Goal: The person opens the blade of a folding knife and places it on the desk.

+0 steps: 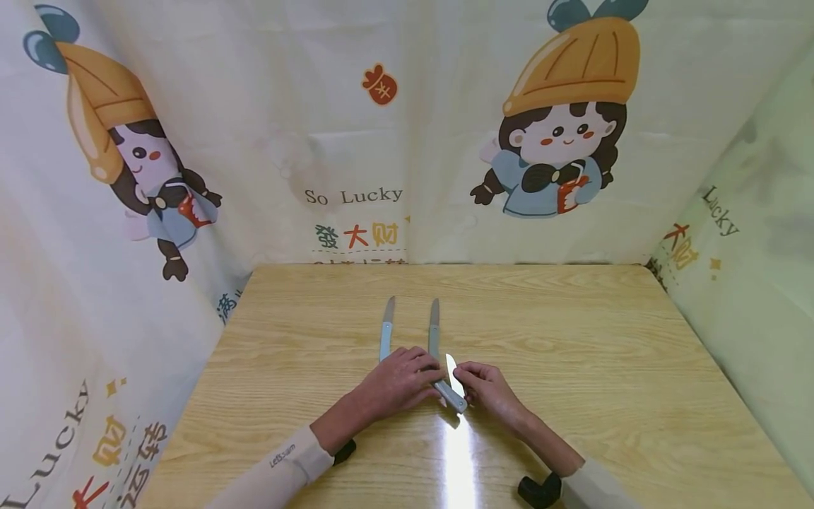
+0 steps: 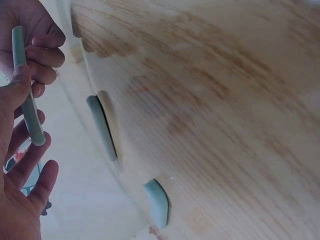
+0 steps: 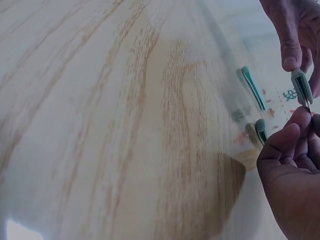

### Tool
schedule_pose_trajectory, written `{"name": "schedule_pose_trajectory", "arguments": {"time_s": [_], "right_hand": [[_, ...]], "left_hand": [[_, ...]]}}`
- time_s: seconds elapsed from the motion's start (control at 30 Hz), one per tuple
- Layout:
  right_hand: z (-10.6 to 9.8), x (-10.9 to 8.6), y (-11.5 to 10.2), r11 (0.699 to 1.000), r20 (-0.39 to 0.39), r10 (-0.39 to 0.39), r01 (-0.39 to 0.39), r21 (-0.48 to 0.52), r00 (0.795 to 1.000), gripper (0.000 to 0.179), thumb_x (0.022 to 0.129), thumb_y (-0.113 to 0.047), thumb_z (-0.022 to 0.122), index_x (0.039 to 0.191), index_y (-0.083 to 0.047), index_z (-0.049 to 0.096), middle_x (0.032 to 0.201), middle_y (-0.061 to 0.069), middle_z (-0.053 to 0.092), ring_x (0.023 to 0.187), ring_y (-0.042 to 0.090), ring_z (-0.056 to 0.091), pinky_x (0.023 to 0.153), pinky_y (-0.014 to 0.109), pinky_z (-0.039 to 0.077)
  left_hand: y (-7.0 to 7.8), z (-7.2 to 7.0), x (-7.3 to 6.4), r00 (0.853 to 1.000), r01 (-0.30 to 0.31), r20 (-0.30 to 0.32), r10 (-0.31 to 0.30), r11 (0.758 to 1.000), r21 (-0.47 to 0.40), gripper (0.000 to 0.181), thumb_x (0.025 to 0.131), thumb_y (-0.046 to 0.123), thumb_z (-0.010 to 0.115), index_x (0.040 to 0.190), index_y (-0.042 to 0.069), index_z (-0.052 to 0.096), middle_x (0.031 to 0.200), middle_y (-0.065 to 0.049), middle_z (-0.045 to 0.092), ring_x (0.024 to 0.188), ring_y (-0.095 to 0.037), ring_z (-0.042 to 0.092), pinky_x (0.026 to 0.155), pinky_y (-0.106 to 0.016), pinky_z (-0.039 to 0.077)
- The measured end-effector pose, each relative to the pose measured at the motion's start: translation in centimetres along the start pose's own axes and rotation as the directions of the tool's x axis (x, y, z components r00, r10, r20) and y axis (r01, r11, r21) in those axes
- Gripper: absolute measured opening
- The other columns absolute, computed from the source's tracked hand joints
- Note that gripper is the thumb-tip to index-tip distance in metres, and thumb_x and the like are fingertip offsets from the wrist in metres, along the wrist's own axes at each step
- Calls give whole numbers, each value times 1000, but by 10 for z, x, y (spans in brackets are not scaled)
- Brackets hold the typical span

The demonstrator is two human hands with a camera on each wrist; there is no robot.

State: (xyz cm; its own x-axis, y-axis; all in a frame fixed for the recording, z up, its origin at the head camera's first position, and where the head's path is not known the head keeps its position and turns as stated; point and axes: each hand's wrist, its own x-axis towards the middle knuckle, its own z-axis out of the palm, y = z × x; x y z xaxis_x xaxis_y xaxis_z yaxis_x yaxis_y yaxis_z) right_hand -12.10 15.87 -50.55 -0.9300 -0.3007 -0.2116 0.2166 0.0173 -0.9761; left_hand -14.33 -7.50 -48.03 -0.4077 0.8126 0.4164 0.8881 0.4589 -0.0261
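Observation:
Over the middle of the table, my left hand (image 1: 403, 378) grips the grey-green handle (image 1: 451, 397) of a folding knife, its thumb pressed along the handle in the left wrist view. My right hand (image 1: 492, 389) pinches the shiny blade (image 1: 452, 369), which stands partly out at an angle to the handle. Both hands hold the knife above the wood. Just beyond them lie two unfolded knives, side by side with blades pointing away: a light blue knife (image 1: 386, 338) and a grey-green knife (image 1: 434, 334). My left hand hides the near end of their handles.
The wooden table (image 1: 559, 318) carries a bright light reflection in front of the hands. Printed curtains (image 1: 445, 155) hang behind it and at both sides. A black wrist piece (image 1: 540, 489) sits under the right forearm, and another (image 1: 345, 452) by the left cuff.

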Motion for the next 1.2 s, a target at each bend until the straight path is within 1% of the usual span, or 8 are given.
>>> {"name": "schedule_pose_trajectory", "arguments": {"time_s": [0.2,0.37,0.57,0.73,0.87,1.0,1.2], "right_hand": [[-2,-1,-1,1000,6,1,-1,-9,1000,35,105,-20,60,116,13,62,82,5,57,68,11,51,60,23,42],[-3,-2,-2,1000,-1,-2,2,-15,1000,34,105,-21,60,114,12,62,80,4,53,68,13,50,60,24,42],[-2,-3,-4,1000,-18,-1,0,-28,1000,34,105,-20,60,115,13,60,78,3,53,68,14,52,61,24,44],[-3,-5,-7,999,-16,-3,3,-39,1000,33,105,-19,59,114,13,60,79,4,54,70,14,54,62,25,46],[-4,-6,-6,999,-11,0,0,-41,1000,32,105,-20,59,114,11,61,80,5,55,71,15,55,63,25,46],[-5,-6,-4,999,-15,8,-9,-31,1000,31,105,-20,59,113,11,60,81,5,56,71,14,55,63,25,46],[-6,-4,-2,1000,-29,14,-14,-18,999,28,105,-18,58,111,10,59,79,5,57,69,12,56,63,23,47]], "left_hand": [[0,1,-1,1000,26,-14,-27,1000,-17,33,91,39,77,117,19,77,112,6,66,107,-14,59,88,-32,49],[2,1,-2,999,29,-44,-30,999,-18,33,90,38,79,115,18,77,110,5,66,105,-14,59,88,-32,49],[3,3,-4,997,42,-61,-42,999,-9,33,89,40,79,113,17,79,108,5,67,102,-14,59,86,-30,50],[4,2,-5,997,64,-49,-64,998,-2,32,87,40,81,110,17,79,106,5,67,101,-14,59,85,-30,50],[5,1,-6,997,74,-35,-74,997,-1,32,88,41,80,110,18,79,106,6,67,101,-13,59,85,-29,50],[5,2,-7,996,65,-58,-65,998,-2,32,88,42,80,108,18,79,105,5,67,99,-13,59,86,-29,50],[5,4,-9,992,78,-93,-81,996,-35,31,86,41,82,105,17,79,104,5,67,97,-13,59,85,-28,50]]}}
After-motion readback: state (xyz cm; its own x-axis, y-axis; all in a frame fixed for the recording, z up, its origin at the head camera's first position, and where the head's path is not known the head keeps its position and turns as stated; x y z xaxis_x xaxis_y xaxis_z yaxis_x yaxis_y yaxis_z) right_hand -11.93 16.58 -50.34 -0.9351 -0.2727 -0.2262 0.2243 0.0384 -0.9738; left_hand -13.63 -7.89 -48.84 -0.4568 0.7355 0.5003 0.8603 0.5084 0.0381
